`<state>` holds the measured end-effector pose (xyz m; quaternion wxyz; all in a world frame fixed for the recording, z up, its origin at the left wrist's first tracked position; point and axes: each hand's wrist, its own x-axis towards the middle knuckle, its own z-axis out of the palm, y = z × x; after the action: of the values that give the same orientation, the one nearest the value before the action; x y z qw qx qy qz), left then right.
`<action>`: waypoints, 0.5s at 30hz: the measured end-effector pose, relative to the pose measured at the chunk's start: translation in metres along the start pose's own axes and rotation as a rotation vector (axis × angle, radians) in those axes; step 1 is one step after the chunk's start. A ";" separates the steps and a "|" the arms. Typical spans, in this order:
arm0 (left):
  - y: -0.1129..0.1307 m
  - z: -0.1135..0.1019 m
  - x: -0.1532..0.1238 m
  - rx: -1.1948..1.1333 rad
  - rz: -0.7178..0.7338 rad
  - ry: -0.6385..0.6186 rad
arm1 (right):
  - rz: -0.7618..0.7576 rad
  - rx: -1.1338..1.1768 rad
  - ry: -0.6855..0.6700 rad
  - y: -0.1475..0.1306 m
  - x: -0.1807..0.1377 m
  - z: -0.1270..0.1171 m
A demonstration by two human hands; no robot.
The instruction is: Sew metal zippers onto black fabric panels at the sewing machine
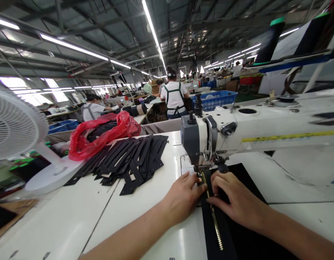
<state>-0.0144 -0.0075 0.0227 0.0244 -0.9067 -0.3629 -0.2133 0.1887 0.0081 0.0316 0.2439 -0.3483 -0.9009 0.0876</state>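
A gold-toothed zipper (216, 224) on black tape runs lengthwise under the head of a white sewing machine (199, 141). Beneath and to the right of it spreads a black fabric panel (250, 220). My left hand (186, 195) pinches the zipper's left edge just in front of the presser foot, thumb and fingers closed on it. From the other side my right hand (232, 196) grips the zipper and fabric with curled fingers, its thumb lying near the teeth. The needle area is partly hidden by the machine head and my fingers.
Many black strips (137, 159) lie in a fanned heap left of the machine. Behind them sits a red plastic bag (102, 133) with dark pieces. A white fan (45, 155) stands at far left. Beyond are a blue crate (218, 100) and people at work (174, 95).
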 end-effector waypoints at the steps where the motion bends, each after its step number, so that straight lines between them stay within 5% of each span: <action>1: 0.002 -0.001 -0.002 0.015 0.005 -0.001 | 0.014 0.011 -0.012 -0.003 -0.002 0.000; 10: 0.030 -0.004 -0.026 0.067 0.062 0.018 | -0.213 -0.352 0.235 -0.025 -0.039 0.011; 15: 0.038 -0.008 -0.027 0.037 0.078 0.002 | -0.246 -0.435 0.228 -0.030 -0.051 0.009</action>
<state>-0.0094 -0.0544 0.0232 0.0499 -0.9194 -0.3310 -0.2065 0.1996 -0.0480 0.0146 0.2721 -0.2878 -0.9008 -0.1779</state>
